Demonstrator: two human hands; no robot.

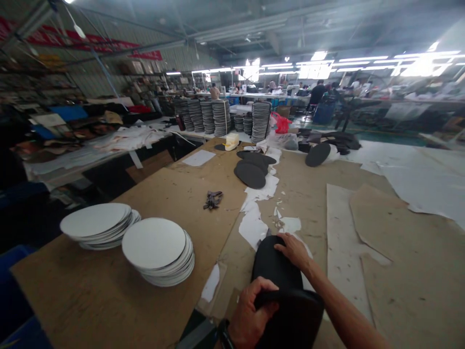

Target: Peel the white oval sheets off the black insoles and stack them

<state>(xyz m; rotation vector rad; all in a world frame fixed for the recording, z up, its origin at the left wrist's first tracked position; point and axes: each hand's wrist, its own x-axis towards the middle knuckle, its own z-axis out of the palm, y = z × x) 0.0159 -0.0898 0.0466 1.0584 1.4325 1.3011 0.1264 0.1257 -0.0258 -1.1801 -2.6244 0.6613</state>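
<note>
My left hand (254, 308), with a dark band at its wrist, grips the edge of a black round-edged piece (290, 320) close to me, thumb on one side and fingers on the other. Just beyond it lies a black rounded disc (274, 266) on the table. At that disc's far right edge is my right hand (294, 249), thumb on top and fingers curled over the rim. Whether the two black parts join is hidden. To the left stand two stacks of white-faced discs, a nearer stack (154, 245) and a farther stack (96, 220).
Dark discs (250, 173) lie farther up the brown table (170, 194), with a bundle of dark strips (213, 199) nearer. Torn white paper (252, 225) runs along the middle. Tall disc stacks (260, 121) stand behind. A brown sheet (381, 223) lies right.
</note>
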